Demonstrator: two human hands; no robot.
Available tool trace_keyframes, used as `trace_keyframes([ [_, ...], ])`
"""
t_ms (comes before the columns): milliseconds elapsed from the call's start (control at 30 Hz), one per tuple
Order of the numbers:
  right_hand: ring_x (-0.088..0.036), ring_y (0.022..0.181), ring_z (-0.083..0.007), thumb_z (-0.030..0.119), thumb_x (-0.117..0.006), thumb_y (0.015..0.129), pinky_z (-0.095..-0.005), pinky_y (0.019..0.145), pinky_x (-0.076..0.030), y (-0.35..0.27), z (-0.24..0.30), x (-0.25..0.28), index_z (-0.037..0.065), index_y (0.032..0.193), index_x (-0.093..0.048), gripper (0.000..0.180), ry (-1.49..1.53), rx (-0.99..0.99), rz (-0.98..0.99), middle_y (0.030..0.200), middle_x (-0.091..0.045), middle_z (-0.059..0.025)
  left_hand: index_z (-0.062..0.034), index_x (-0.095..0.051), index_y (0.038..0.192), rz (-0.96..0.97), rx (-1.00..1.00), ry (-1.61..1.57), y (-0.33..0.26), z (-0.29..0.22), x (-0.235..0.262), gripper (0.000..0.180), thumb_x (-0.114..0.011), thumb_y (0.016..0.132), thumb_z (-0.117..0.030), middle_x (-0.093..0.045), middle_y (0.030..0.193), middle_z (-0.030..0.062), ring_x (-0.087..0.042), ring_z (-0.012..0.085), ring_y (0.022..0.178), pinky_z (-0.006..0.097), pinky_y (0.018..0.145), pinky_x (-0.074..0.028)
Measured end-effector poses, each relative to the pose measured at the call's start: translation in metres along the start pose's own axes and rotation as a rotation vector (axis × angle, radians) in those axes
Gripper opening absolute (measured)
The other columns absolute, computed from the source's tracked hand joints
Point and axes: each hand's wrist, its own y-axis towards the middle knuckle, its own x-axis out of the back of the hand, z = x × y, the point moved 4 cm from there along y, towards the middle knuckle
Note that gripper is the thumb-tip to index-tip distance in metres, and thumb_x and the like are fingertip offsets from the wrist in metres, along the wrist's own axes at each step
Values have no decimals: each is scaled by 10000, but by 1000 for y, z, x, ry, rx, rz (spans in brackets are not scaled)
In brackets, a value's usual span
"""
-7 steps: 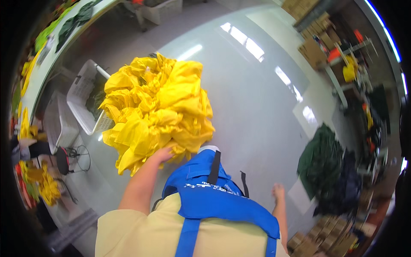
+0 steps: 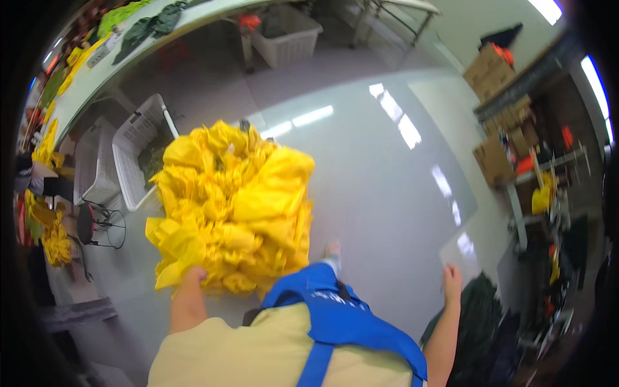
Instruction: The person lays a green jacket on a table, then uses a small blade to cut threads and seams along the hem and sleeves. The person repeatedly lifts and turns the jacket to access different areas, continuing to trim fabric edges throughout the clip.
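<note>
In the head view, the left hand (image 2: 195, 278) touches the near left edge of a large pile of yellow cloth (image 2: 242, 203). Its fingers are partly hidden against the folds, so I cannot tell whether they pinch the cloth or only rest on it. The crumpled pile spreads ahead of this grip and to its right, reaching close to the front of the blue apron (image 2: 351, 316). What bears the pile is hidden.

Well to the right of the left hand's grip and apart from the cloth, the right hand (image 2: 451, 277) hangs over the grey floor (image 2: 380, 213). Its fingers look curled, but they are too small and blurred to tell whether they press together. A heap of dark green cloth (image 2: 476, 306) lies near it, partly behind the forearm.

Beyond the left hand's grip and to its left, a white basket (image 2: 124, 161) stands beside the pile with dark stuff inside, next to another white bin (image 2: 90, 168). A round stool (image 2: 86, 222) is nearer, left of the grip. Far ahead are a long pale table (image 2: 200, 13) and a white crate (image 2: 284, 48); cardboard boxes (image 2: 493, 161) sit far right.
</note>
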Motion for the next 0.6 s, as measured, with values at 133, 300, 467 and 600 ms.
trace_keyframes([
  [133, -557, 632, -191, 213, -548, 908, -335, 564, -450, 89, -99, 9, 39, 978, -589, 192, -261, -322, 240, 740, -585, -73, -47, -664, 1098, 525, -93, -206, 57, -261, 79, 391, -586, 836, -327, -651, 1116, 198, -620, 303, 1042, 389, 906, -475],
  [300, -655, 836, -318, 307, -578, 889, -428, 751, -523, 180, -186, -63, 39, 1122, -608, 357, -610, -370, 722, 939, -691, -125, -85, -477, 1350, 241, -718, -403, 106, -581, 248, 510, -574, 892, -288, -508, 1345, 184, -489, 321, 1232, 390, 1041, -384],
  [467, -657, 844, -304, 295, -584, 872, -440, 759, -522, 363, -58, -169, 46, 1033, -643, 303, -829, -195, 965, 913, -687, -140, -87, -456, 1357, 52, -822, -567, 184, -667, 405, 510, -564, 897, -276, -523, 1316, 185, -486, 344, 1217, 403, 1031, -392],
  [600, -659, 850, -293, 286, -590, 858, -449, 766, -522, 580, 76, -237, 51, 962, -671, 269, -1206, 513, 1041, 893, -683, -152, -115, -493, 1316, -113, -438, -526, 270, -611, 426, 462, -545, 884, -270, -553, 1268, 162, -518, 323, 1176, 417, 982, -429],
])
